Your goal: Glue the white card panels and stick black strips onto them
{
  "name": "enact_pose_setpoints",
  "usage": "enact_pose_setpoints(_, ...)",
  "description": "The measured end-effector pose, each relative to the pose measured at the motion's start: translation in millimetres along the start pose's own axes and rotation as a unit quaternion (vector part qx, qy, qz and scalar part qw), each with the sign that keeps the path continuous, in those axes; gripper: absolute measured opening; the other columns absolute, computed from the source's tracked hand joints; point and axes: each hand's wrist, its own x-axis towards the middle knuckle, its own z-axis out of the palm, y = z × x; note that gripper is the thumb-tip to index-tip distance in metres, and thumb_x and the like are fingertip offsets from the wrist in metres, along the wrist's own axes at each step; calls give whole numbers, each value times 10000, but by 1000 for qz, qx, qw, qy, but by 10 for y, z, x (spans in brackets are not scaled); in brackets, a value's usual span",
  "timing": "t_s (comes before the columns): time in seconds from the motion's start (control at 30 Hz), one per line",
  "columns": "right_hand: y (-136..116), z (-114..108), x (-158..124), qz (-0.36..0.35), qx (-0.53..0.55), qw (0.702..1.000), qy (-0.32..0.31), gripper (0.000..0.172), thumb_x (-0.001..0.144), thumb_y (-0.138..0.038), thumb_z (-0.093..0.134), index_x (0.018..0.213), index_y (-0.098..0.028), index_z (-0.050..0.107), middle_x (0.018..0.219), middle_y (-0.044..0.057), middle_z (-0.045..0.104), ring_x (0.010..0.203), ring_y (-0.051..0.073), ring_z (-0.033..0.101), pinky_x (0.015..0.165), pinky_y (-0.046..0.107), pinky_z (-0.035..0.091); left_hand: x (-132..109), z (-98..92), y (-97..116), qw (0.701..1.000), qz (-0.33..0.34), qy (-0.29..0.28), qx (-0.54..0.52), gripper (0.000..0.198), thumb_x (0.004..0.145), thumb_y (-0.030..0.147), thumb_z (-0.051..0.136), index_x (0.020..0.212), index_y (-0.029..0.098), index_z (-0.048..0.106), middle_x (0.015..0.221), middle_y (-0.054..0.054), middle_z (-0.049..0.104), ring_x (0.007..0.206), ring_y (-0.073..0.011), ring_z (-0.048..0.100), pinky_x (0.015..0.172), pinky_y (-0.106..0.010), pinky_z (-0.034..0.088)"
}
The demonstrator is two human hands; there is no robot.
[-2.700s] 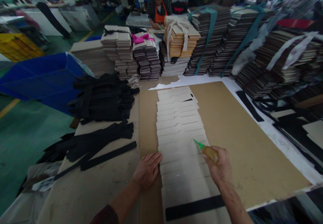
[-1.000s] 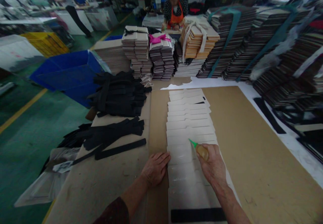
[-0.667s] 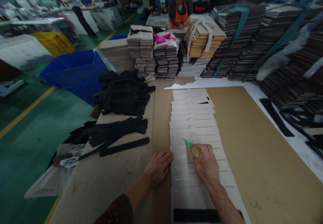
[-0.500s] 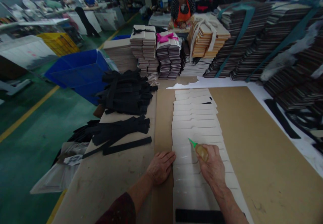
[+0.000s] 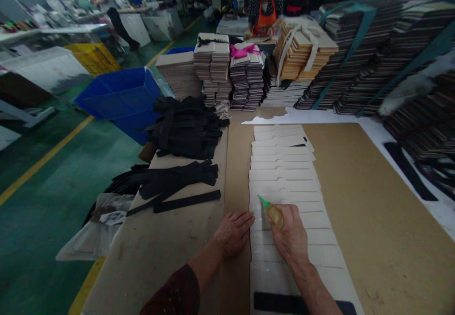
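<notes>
A long row of overlapping white card pieces [image 5: 284, 173] lies on a brown board [image 5: 355, 196]. My right hand [image 5: 289, 237] is closed round a small glue bottle [image 5: 274, 213]; its green nozzle [image 5: 263, 201] points at the left part of one card. My left hand [image 5: 232, 232] rests flat on the board, fingers stretched, fingertips touching the left edge of the cards. A black strip [image 5: 273, 301] lies across the nearest card.
Black strips lie in piles [image 5: 186, 128] and a looser bunch [image 5: 174, 182] to the left. Tied stacks of card [image 5: 245, 76] line the back and right. A blue bin [image 5: 121, 99] stands on the green floor. A person in an orange apron [image 5: 265, 9] works behind the stacks.
My right hand has slid the bottle leftwards across the cards, from their right side to near their left edge. My left hand stays at the cards' edge. My head has turned left.
</notes>
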Motion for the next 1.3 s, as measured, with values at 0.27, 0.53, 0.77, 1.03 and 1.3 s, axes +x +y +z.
enact_pose_setpoints(0.27,-76,84,-81,23,26,999,14,235,883,-293,525,1114,-249,528,1101,64,523,980,231,557,809,399,530,-14,12,-21,1000,12,5,-3,467,919,235,475,1385,239,447,1452,-45,488,1265,-253,459,964,-477,423)
enact_pose_setpoints(0.53,-93,109,-79,11,34,999,17,238,889,-295,515,1123,-251,512,1098,64,515,991,235,556,842,417,527,-6,61,-61,1000,24,14,-9,481,902,218,481,1382,218,455,1446,-47,495,1263,-259,455,990,-477,415)
enact_pose_setpoints(0.77,158,-44,-91,23,-14,999,41,243,883,-328,508,1114,-257,538,1077,66,547,942,231,578,759,381,547,-18,-16,-27,1000,6,-1,-13,472,920,213,469,1389,254,438,1461,-21,479,1263,-241,457,978,-462,424)
enact_pose_setpoints(1.03,210,-65,-23,34,-9,999,24,243,896,-332,505,1127,-265,538,1074,73,547,926,243,573,743,397,550,-11,-40,5,1000,-10,-24,1,513,895,179,477,1399,261,429,1435,-28,501,1242,-245,463,992,-470,419)
enact_pose_setpoints(1.3,382,-135,-56,38,32,998,49,268,899,-405,525,1119,-254,532,1068,72,545,949,245,570,771,408,556,-6,-47,17,999,-32,-23,-2,515,865,167,496,1371,259,469,1391,-67,518,1202,-293,483,982,-500,437)
